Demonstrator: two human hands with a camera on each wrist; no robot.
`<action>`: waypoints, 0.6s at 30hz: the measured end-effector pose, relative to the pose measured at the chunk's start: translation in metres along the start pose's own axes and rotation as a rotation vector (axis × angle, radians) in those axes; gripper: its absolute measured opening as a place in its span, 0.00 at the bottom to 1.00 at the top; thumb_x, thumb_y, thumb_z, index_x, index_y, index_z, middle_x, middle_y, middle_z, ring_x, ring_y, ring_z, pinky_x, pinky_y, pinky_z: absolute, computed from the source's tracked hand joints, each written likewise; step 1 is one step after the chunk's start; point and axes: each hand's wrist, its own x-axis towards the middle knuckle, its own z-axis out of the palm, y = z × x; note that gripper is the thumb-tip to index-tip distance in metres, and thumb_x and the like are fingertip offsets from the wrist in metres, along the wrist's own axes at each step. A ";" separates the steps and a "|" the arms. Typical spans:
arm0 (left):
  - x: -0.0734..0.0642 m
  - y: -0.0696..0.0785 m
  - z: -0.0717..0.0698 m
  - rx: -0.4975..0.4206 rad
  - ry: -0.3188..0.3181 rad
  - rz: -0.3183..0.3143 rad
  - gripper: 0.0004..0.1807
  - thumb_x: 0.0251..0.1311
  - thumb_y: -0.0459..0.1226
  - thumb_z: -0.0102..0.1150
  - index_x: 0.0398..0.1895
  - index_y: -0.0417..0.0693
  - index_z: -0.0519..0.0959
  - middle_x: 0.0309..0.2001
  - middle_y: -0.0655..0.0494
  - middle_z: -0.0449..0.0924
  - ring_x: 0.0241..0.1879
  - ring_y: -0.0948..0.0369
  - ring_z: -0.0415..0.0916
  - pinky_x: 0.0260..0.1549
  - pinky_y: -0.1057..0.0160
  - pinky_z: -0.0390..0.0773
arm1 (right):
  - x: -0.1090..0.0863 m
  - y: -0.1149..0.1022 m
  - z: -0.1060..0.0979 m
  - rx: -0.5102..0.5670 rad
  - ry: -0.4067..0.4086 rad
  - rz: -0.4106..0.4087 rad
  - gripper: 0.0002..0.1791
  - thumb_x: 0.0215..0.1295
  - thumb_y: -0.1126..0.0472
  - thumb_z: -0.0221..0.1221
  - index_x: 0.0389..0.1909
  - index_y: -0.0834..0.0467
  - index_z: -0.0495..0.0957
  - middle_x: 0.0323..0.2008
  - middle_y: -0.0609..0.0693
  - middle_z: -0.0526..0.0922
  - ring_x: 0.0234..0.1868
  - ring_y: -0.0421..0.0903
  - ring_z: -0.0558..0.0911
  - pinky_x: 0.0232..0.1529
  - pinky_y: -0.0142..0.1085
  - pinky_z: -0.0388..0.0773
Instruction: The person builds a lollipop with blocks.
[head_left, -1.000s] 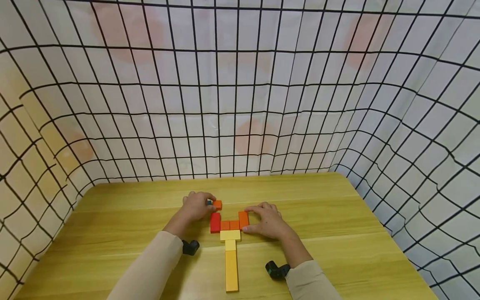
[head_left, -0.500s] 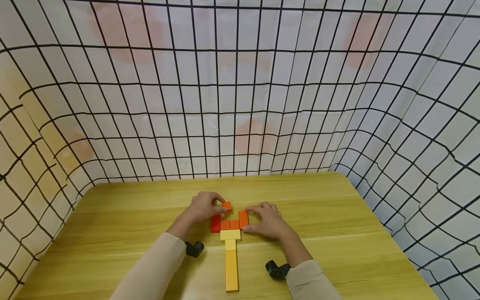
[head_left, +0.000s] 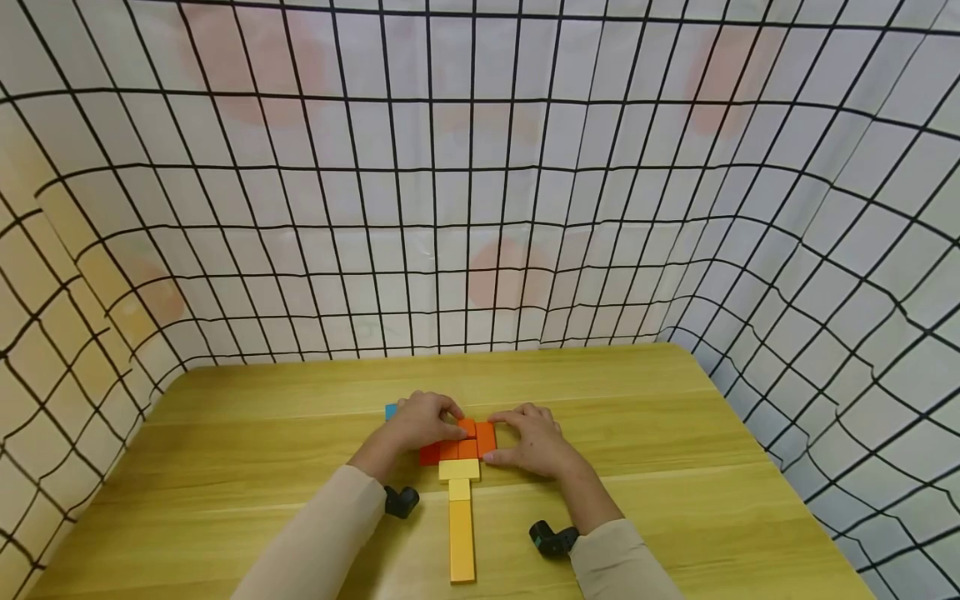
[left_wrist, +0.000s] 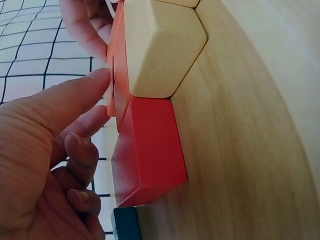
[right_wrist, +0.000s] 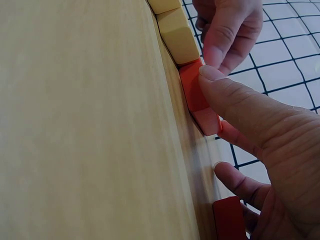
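Note:
My left hand (head_left: 422,422) pinches a small orange block (head_left: 468,427) between thumb and index finger, at the top of a flat figure of blocks. Thumb and fingers of my right hand (head_left: 534,442) hold the two ends of a longer orange block (head_left: 486,439) on the figure's right side. Two small orange blocks (head_left: 459,450) lie between it and a red block (left_wrist: 157,145), which the left hand partly covers in the head view. Below them runs a stem: a pale yellow crosspiece (head_left: 459,470), a small yellow block (head_left: 460,489) and a long amber block (head_left: 462,542).
A blue block (head_left: 390,411) lies just behind the left hand. Another red block (right_wrist: 229,217) shows by the right hand's lower fingers. Black netting (head_left: 472,225) rises along the back and sides of the wooden table (head_left: 637,392). Each wrist carries a black camera mount (head_left: 553,539).
My left hand has carried the small orange block right and toward me, up against the longer orange one. The blue block has come into view behind it. The right hand stays in place.

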 end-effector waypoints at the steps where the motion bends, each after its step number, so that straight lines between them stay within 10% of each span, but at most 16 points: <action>1: 0.000 0.000 0.000 0.001 -0.001 -0.003 0.13 0.61 0.50 0.71 0.44 0.57 0.87 0.36 0.64 0.83 0.47 0.55 0.70 0.52 0.49 0.62 | 0.000 0.000 0.000 -0.003 0.003 -0.002 0.35 0.54 0.37 0.74 0.63 0.39 0.79 0.54 0.48 0.74 0.59 0.53 0.68 0.58 0.57 0.67; 18: -0.002 0.000 0.000 0.000 0.003 0.009 0.06 0.65 0.48 0.67 0.40 0.61 0.89 0.29 0.66 0.82 0.42 0.58 0.71 0.50 0.50 0.61 | 0.000 0.000 0.000 -0.010 0.003 0.002 0.34 0.54 0.37 0.73 0.63 0.38 0.79 0.54 0.48 0.75 0.59 0.53 0.68 0.57 0.55 0.67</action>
